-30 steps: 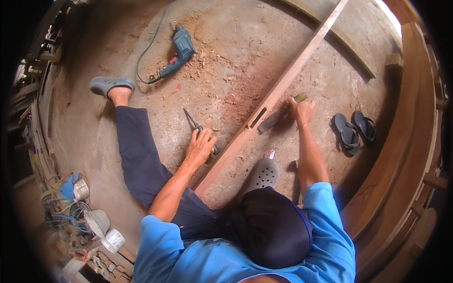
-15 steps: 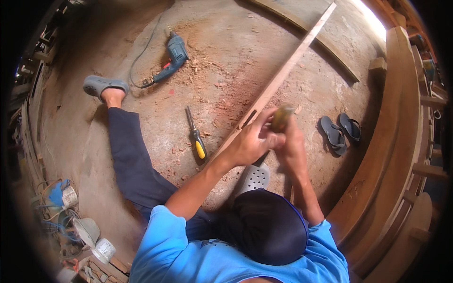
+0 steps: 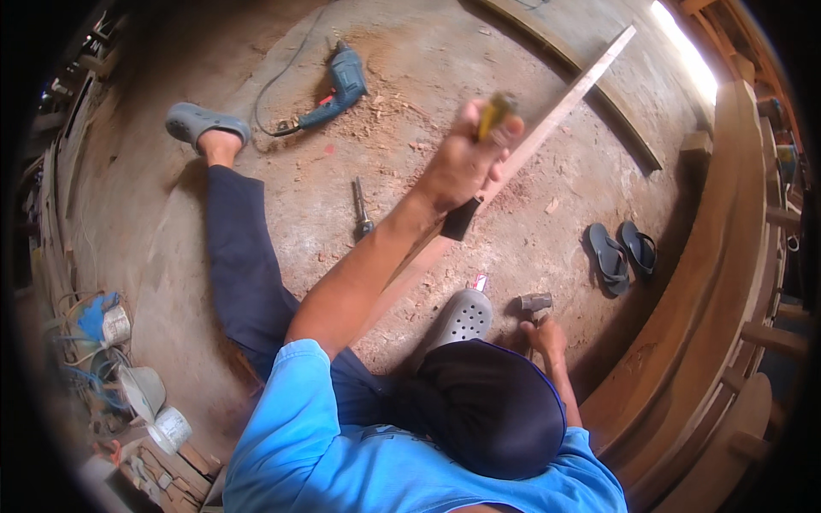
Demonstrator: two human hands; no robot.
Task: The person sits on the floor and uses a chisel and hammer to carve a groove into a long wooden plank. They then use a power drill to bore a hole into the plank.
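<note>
My left hand (image 3: pixel 466 164) is closed round a chisel, its blurred yellow-and-dark handle (image 3: pixel 496 117) standing up out of the fist. A broad dark blade (image 3: pixel 462 220) shows below the hand, over the long wooden bar (image 3: pixel 547 128). Whether the edge touches the wood I cannot tell. To the right of my grey clog (image 3: pixel 466 318), my right hand (image 3: pixel 547 335) grips a hammer by its handle, close under the metal head (image 3: pixel 536 302). My left forearm hides part of the bar and the lower end of a slim tool (image 3: pixel 363 209) on the floor.
A blue power drill (image 3: pixel 345 81) with its cord lies among wood shavings at the upper left. Dark flip-flops (image 3: pixel 609 259) rest on the right, beside large curved timbers (image 3: pixel 714 256). Another plank (image 3: pixel 590 94) crosses under the bar's far end. Tubs (image 3: pixel 169 429) stand lower left.
My hands have parted. The left has moved forward with the chisel over the bar; the right has come off it, dropped back beside the clog and now holds the hammer.
</note>
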